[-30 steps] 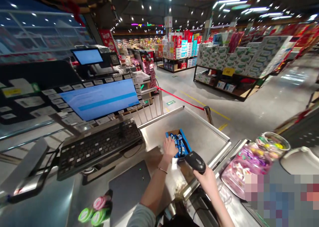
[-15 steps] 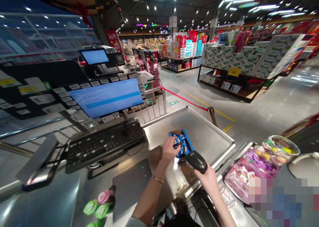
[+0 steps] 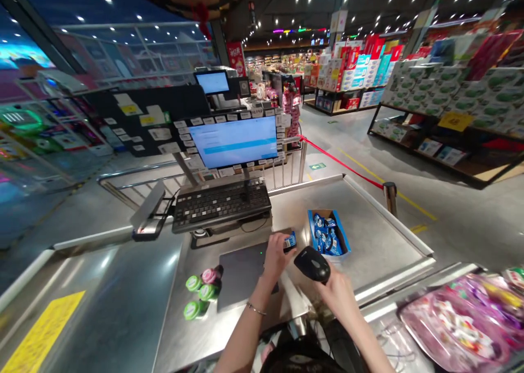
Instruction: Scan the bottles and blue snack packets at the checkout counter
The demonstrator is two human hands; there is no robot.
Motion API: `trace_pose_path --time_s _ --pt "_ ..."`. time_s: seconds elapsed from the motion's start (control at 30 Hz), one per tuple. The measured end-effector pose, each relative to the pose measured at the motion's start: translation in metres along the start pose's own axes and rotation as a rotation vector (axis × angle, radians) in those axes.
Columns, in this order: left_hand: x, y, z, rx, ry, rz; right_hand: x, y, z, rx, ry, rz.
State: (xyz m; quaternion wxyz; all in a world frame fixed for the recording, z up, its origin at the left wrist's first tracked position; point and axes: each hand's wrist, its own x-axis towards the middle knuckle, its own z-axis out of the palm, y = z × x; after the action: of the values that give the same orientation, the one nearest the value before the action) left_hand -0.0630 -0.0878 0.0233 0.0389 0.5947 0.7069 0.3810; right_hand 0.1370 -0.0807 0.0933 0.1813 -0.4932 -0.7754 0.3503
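Pinched in the fingers of my left hand is a small blue packet, held above the metal counter beside the keyboard. My right hand grips a black handheld barcode scanner, its head turned toward the packet. Just beyond the scanner, an open blue cardboard box stands on the counter, with several similar blue packets inside. A flat dark grey panel lies under and left of my left forearm.
A black keyboard and a monitor stand at the back left. Several green and pink round containers sit at left. A pink tray of sweets lies at right. A red barrier strap runs behind the counter.
My left hand has lifted the blue packet out from over the box and brought it left, near the scanner. The view has turned left.
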Motion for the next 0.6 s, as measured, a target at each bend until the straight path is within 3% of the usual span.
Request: trace_pose_path --time_s 0.27,0.6 --pt "-0.015 -0.002 -0.02 0.032 0.047 -0.038 -0.004 -0.015 0.011 -0.061 -0.08 -0.046" --pt "-0.021 -0.008 -0.024 0.04 0.046 -0.076 -0.008 -0.027 0.009 -0.055 -0.112 -0.043"
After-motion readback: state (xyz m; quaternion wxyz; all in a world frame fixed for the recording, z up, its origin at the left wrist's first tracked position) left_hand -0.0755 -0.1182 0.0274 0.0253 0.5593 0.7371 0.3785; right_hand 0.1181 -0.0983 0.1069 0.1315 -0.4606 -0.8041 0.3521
